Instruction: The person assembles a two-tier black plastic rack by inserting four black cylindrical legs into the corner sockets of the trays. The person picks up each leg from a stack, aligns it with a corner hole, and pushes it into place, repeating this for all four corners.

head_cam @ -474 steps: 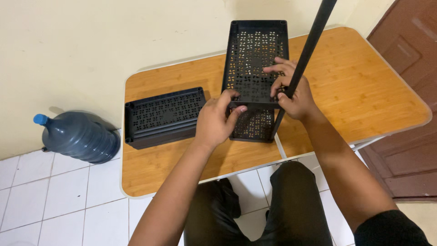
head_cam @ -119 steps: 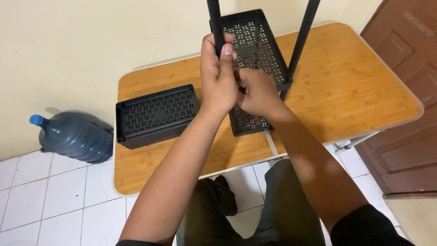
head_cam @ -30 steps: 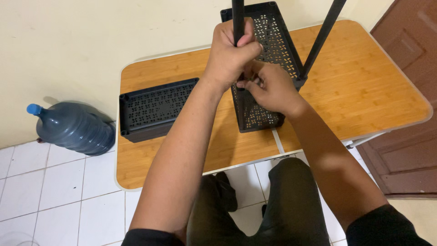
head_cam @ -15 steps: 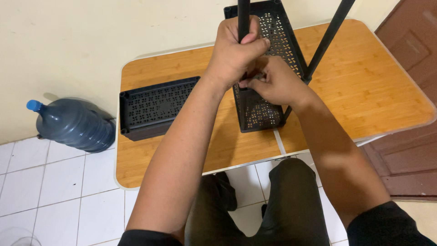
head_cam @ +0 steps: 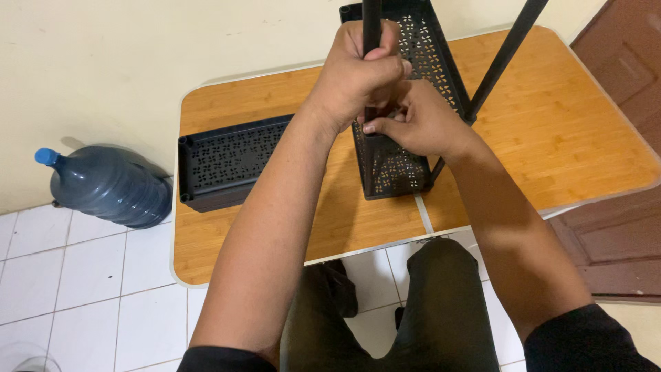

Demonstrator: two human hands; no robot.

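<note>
A black perforated plastic shelf tray (head_cam: 427,41) hangs above a matching lower tray (head_cam: 392,169) on the wooden table (head_cam: 564,131). My left hand (head_cam: 358,72) is wrapped around a black upright pole (head_cam: 372,21) at the upper tray's near left corner. Just below it, my right hand (head_cam: 416,120) grips that same corner, its fingertips at the pole's base. A second black pole (head_cam: 506,52) stands tilted at the near right corner. The joint itself is hidden under my hands.
Another stack of black perforated trays (head_cam: 231,162) lies on the table's left part. A large blue water jug (head_cam: 103,184) lies on the white tiled floor at the left. A brown door (head_cam: 623,89) is at the right, a cream wall behind.
Since a second ago both hands have stayed on the left pole and tray corner. The view has shifted slightly; the hands sit a little higher in the picture.
</note>
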